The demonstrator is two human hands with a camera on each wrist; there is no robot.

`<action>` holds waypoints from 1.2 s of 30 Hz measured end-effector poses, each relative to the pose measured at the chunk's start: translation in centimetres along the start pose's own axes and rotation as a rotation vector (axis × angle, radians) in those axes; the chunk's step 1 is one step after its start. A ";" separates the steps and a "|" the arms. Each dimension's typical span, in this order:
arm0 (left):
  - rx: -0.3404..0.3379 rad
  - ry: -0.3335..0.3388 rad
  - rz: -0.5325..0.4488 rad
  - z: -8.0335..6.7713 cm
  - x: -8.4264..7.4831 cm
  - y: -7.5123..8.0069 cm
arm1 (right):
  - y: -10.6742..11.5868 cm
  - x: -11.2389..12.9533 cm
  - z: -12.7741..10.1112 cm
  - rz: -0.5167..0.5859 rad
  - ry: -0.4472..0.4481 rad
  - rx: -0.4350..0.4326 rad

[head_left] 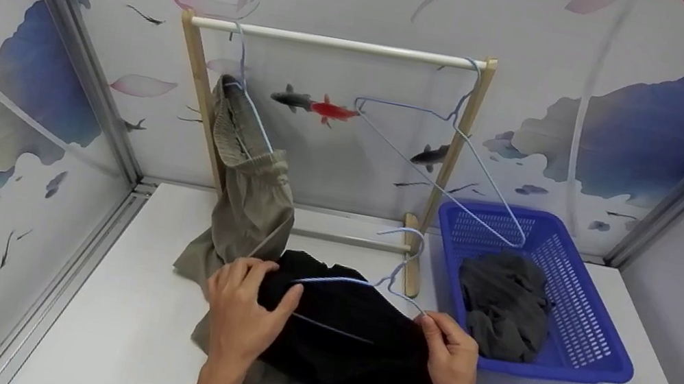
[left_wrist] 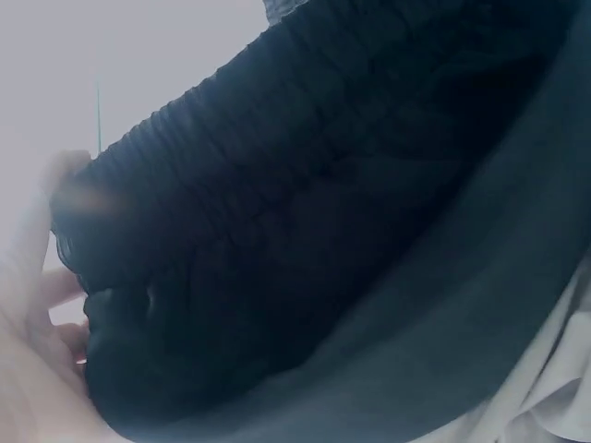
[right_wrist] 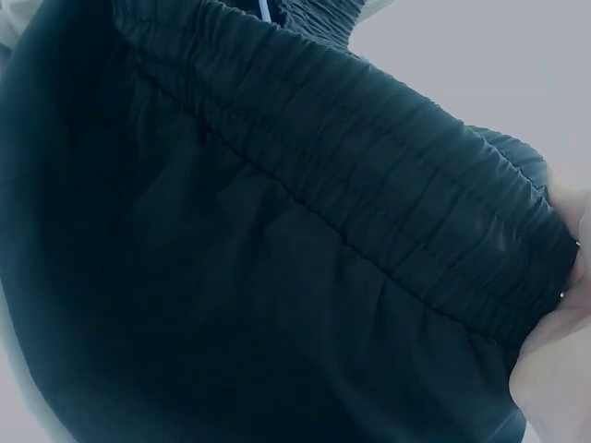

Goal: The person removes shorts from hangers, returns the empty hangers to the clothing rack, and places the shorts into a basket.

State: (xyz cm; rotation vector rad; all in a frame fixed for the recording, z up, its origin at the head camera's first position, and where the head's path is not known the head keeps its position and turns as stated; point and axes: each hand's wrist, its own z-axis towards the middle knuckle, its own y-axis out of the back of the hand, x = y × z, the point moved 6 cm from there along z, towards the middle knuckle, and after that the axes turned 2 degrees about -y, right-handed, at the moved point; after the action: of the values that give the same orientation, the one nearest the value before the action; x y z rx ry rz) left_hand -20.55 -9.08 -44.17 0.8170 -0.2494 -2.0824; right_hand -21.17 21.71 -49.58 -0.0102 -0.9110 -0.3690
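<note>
Black pants (head_left: 347,367) with a gathered elastic waistband (right_wrist: 369,157) are spread over the table between both hands. A light-blue hanger (head_left: 334,280) lies across the waist opening, its hook pointing up and its lower bar partly inside. My left hand (head_left: 241,314) grips the left end of the waistband, thumb and fingers on either side of the cloth. At the opposite end, my right hand (head_left: 451,360) pinches the waistband where the hanger's right arm meets the fingertips. The pants' legs are out of sight.
Behind stands a small rack (head_left: 339,44) with a white rail and wooden posts. Khaki pants (head_left: 249,204) hang at its left, trailing onto the table. A bare blue hanger (head_left: 411,108) hangs at its right. The blue basket (head_left: 600,312) on the right holds dark grey cloth (head_left: 503,306).
</note>
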 end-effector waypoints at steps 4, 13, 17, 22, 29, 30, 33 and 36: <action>0.006 0.039 -0.002 -0.2 0.3 -0.1 | 0.3 0.1 -0.7 0.010 -0.024 -0.009; -0.005 0.235 0.012 -1.2 1.2 -0.7 | 0.6 0.3 -1.4 0.015 0.010 -0.051; 0.011 0.308 0.014 -1.4 1.6 -1.1 | 0.6 0.2 -1.5 0.044 0.021 -0.059; 0.009 0.406 -0.035 -1.8 2.0 -1.4 | 0.6 0.0 -1.6 0.052 0.013 -0.072; -0.003 0.506 -0.098 -2.2 2.2 -1.7 | 0.8 -0.3 -1.7 0.028 -0.017 -0.075; -0.003 0.515 -0.103 -2.2 2.2 -1.7 | 0.9 -0.3 -1.7 0.017 -0.022 -0.074; -0.007 0.532 -0.116 -2.2 2.2 -1.7 | 1.0 -0.5 -1.7 0.002 -0.039 -0.074; -0.003 0.548 -0.128 -2.1 2.3 -1.7 | 1.0 -0.6 -1.8 0.006 -0.059 -0.075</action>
State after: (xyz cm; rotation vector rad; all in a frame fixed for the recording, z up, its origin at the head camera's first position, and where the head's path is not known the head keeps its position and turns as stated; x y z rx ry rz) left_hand -21.23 -9.62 -47.61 1.3889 0.1074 -1.8844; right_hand -19.85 22.59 -50.99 -0.0931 -0.9545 -0.3990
